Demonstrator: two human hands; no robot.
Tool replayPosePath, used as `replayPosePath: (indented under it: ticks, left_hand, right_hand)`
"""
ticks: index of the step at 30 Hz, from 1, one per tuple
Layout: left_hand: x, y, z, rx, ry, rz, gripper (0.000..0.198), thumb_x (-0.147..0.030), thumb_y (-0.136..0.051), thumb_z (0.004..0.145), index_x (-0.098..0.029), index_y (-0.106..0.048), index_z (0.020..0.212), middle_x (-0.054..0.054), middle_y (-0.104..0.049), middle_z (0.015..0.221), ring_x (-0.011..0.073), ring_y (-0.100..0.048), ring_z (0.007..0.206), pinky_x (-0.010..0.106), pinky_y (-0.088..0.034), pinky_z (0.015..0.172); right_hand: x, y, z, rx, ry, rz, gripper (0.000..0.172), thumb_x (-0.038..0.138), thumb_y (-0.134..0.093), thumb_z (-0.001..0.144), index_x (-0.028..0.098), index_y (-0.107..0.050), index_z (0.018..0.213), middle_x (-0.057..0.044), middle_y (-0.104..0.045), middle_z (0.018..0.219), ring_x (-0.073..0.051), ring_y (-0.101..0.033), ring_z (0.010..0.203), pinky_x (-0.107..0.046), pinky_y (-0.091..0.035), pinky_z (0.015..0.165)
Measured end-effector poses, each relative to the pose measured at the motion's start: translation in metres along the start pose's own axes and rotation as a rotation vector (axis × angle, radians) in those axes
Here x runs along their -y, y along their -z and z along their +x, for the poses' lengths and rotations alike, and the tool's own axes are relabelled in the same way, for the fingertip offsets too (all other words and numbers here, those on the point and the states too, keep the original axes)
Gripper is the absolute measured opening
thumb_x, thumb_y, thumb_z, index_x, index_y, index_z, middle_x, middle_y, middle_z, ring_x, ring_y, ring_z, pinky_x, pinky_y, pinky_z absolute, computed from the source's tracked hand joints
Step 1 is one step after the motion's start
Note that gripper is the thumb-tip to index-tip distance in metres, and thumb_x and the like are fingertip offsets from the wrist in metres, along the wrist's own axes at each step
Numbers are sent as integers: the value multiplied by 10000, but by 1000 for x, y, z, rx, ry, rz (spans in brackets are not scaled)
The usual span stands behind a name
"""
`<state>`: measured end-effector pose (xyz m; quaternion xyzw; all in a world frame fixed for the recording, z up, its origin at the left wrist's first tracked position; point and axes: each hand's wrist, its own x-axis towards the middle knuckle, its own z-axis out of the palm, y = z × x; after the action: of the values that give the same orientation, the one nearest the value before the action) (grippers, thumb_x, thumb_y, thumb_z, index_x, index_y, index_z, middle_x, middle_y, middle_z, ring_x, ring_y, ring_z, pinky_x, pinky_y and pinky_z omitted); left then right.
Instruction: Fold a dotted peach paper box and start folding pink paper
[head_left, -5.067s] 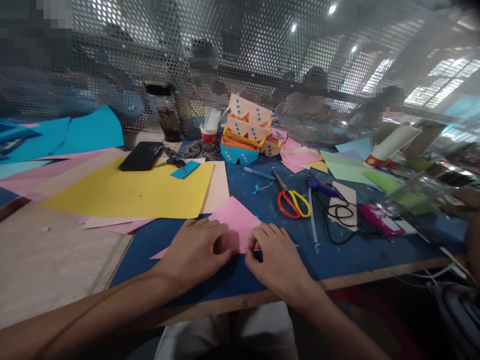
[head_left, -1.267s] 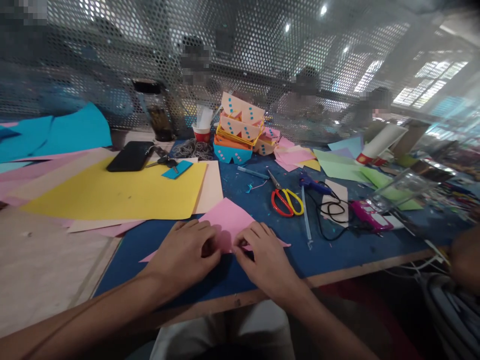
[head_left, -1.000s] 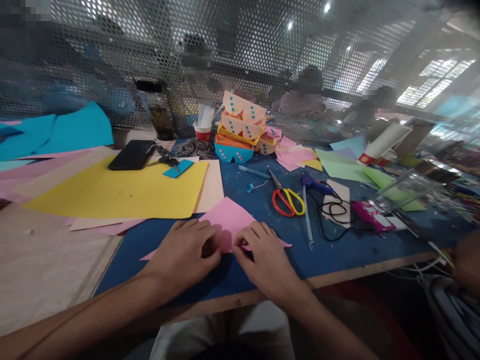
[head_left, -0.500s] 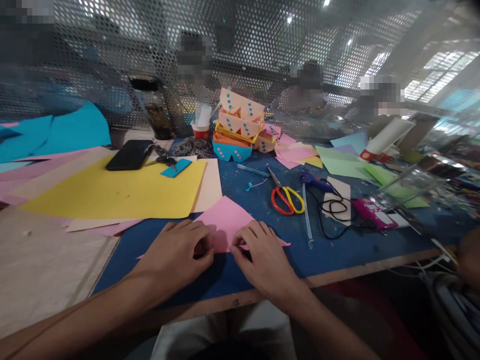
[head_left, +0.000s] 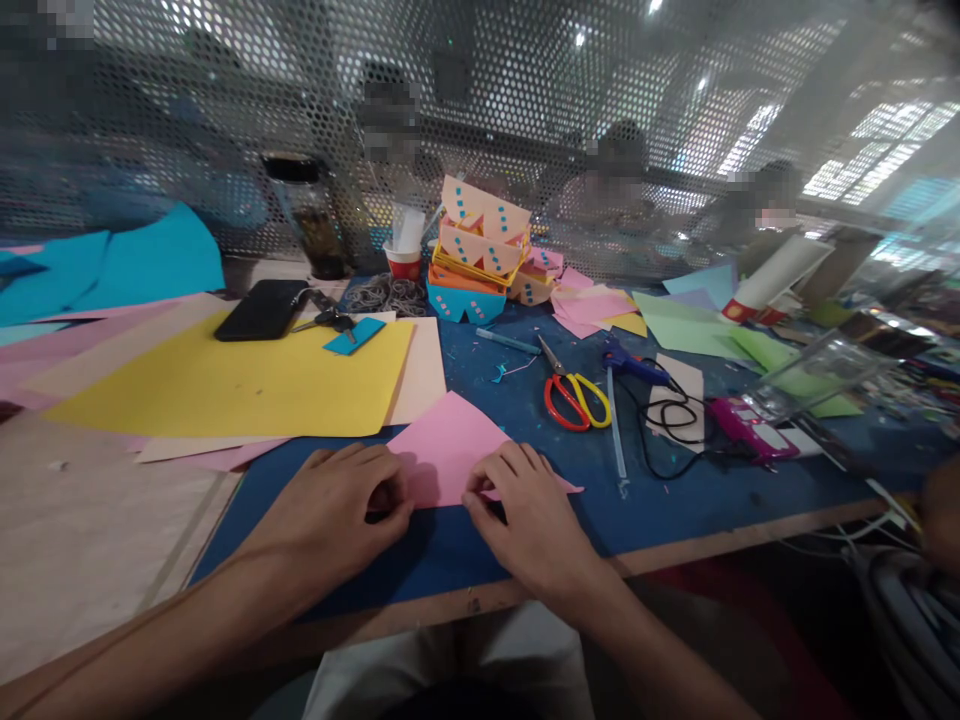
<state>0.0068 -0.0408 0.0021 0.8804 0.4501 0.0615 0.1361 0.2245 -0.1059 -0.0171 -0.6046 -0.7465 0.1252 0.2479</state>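
Note:
A sheet of pink paper (head_left: 448, 450), folded to a point at the top, lies on the blue tabletop in front of me. On its left side my left hand (head_left: 351, 500) has its fingers curled, thumb and fingertips pinched at the lower edge. My right hand (head_left: 517, 500) is curled the same way on the right side, its fingertips pressing the lower edge. The paper's right corner shows past my right hand; its left corner is hidden behind my left hand. Beyond the right hand lie scissors (head_left: 576, 398) with a red and a yellow handle.
Yellow paper (head_left: 225, 390) with a phone (head_left: 262, 310) and keys lies left. At the back are stacked paper baskets (head_left: 480, 250), a cup (head_left: 405, 262) and a jar (head_left: 315, 225). A blue glue gun (head_left: 634, 362), its cord and a pink box (head_left: 750, 430) are right.
My left hand has slid a little to the left along the paper's lower edge, so more pink shows between the hands. The right hand and the paper stay about where they were.

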Motion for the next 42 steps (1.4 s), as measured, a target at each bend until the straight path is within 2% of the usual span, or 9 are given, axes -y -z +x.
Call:
replayPosePath:
  ticks: [14,19,28,42]
  left_hand:
    - [18,2,-14,-20,40,-29,100,-253,-559,831,-216,-570,739,22,-645,764,234,-579,761,374,-354,701]
    - [27,2,-17,-55,45,-26,114,-302,-560,819,-228,-596,740,21,-661,756,239,-590,753,368,-368,691]
    - [45,5,-27,-53,72,-18,170,-371,-556,826,-238,-620,744,21,-676,755,230,-605,714,355,-395,668]
    - [58,7,-34,-60,96,-52,121,-343,-594,797,-255,-670,763,16,-689,756,223,-611,705,327,-422,660]
  right_hand:
    - [-2,-2,-1,-14,0,8,62,164,-640,928,219,-616,914,-25,-646,1007,-231,-558,981,-389,-424,883]
    - [-2,-1,0,-13,6,15,66,161,-631,931,220,-612,908,-26,-646,1000,-232,-560,972,-392,-419,878]
    - [-2,-2,0,-6,9,15,62,159,-629,931,214,-612,909,-28,-637,992,-235,-551,964,-399,-420,882]
    - [0,1,1,4,2,17,75,146,-632,927,211,-605,901,-27,-627,984,-230,-545,957,-397,-428,867]
